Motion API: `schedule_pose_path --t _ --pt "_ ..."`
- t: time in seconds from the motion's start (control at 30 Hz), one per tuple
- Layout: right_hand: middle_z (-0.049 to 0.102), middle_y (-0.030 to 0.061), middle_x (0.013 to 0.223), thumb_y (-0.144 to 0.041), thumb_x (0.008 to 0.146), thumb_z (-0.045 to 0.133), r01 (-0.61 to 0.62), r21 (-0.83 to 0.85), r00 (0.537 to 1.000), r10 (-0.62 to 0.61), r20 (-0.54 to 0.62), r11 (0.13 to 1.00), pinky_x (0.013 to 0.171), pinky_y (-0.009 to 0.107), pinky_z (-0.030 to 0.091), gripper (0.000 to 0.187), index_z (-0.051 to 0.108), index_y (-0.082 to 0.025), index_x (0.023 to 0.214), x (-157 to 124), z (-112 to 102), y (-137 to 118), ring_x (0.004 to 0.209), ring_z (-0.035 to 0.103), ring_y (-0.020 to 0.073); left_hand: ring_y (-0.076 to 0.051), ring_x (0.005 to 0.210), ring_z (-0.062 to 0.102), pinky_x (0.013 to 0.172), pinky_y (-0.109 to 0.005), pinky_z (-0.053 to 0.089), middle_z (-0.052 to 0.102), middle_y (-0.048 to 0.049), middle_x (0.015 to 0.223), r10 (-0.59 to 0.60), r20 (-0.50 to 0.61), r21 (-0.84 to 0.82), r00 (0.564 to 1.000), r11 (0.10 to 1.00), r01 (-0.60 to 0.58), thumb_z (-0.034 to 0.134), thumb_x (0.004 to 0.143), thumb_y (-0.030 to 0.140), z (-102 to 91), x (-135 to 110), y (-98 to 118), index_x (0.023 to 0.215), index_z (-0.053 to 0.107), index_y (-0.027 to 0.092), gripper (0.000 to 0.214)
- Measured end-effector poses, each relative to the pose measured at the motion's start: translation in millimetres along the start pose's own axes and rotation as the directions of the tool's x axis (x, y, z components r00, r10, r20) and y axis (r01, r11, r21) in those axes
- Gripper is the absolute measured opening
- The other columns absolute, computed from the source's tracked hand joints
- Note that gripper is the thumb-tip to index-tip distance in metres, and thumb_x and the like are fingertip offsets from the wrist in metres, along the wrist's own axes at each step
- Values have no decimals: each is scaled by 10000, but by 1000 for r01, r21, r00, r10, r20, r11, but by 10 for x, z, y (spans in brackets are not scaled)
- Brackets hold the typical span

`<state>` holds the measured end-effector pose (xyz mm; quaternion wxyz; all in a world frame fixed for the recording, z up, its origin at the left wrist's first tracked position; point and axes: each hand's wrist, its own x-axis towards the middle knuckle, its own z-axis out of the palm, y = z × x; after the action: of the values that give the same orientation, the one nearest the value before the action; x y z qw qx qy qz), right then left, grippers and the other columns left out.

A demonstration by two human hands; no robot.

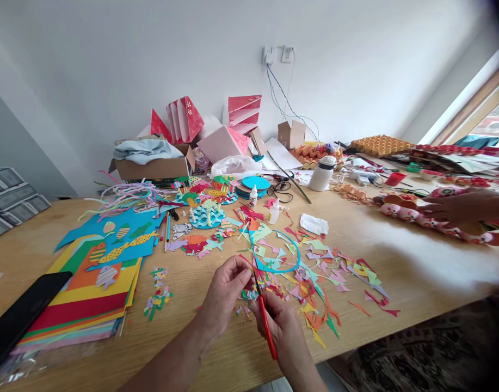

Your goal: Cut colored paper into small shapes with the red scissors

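My right hand [278, 321] is wrapped around a pair of red-handled scissors [267, 329], whose blades point up and away from me. Close beside it, my left hand [227, 291] pinches what looks like a small thin strip of red paper at the scissor tips; most of it is hidden by the fingers. Beneath and beyond both hands lie many coloured paper scraps [314, 258]. Just past the scissor tips is a blue paper ring [299, 256]. Small cut paper bits [157, 299] sit in a cluster left of my left hand.
Left are stacked coloured paper sheets [78, 310], paper fish [122, 232] and a black phone [24, 310]. Glue bottles [253, 197], a blue paper sea model [207, 215] and a cardboard box [151, 167] stand farther back. Another person's hand [457, 207] touches a pink decorated egg-carton strip [412, 218].
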<state>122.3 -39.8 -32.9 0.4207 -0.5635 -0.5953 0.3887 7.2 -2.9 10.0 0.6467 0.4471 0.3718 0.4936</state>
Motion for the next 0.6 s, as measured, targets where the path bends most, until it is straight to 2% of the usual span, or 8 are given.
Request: schedule_pose_path --t 0.37,0.6 --pt "351 -65 413 -430 743 482 25 -51 1000 -26 -5 998 372 180 252 342 366 -200 519 4 -7 -34 410 334 75 -99 600 478 602 -210 403 516 18 633 -25 -30 -58 999 998 23 599 689 280 8 14 30 673 503 159 155" --pt "360 -63 420 -415 731 494 12 -97 1000 -11 9 995 375 179 248 328 386 -194 514 -8 -21 36 408 335 74 -107 609 503 621 -229 415 544 5 635 -32 -34 -46 999 998 31 611 682 298 -30 28 5 686 521 155 169"
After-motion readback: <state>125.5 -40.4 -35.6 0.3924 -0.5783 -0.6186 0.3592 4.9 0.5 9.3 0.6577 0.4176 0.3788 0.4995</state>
